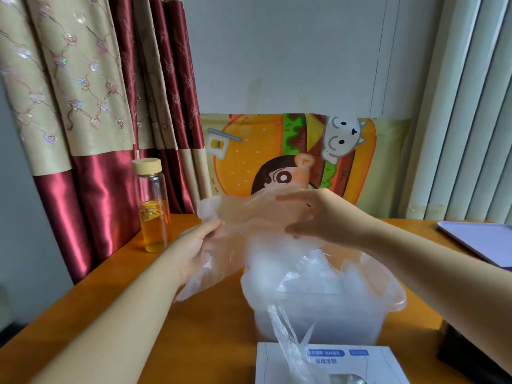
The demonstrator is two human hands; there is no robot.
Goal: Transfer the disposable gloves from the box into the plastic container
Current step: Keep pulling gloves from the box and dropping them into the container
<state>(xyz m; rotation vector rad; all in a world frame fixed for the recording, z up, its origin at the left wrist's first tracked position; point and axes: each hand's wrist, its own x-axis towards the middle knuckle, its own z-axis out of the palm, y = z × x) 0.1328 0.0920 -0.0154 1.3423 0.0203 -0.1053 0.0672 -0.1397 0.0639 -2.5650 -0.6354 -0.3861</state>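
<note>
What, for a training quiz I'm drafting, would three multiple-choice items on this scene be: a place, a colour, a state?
1. Where does the bottle stand? A. on the floor; B. on the table, left of the plastic container; C. inside that container.
2. What colour is its liquid? A. blue; B. green; C. orange.
3. What is the left grip doing? A. holding a clear glove; B. lying flat on the table; C. lifting the bottle.
Answers: 1 B, it stands on the tabletop by the curtain; 2 C, orange fills its lower part; 3 A, it pinches the film.
</note>
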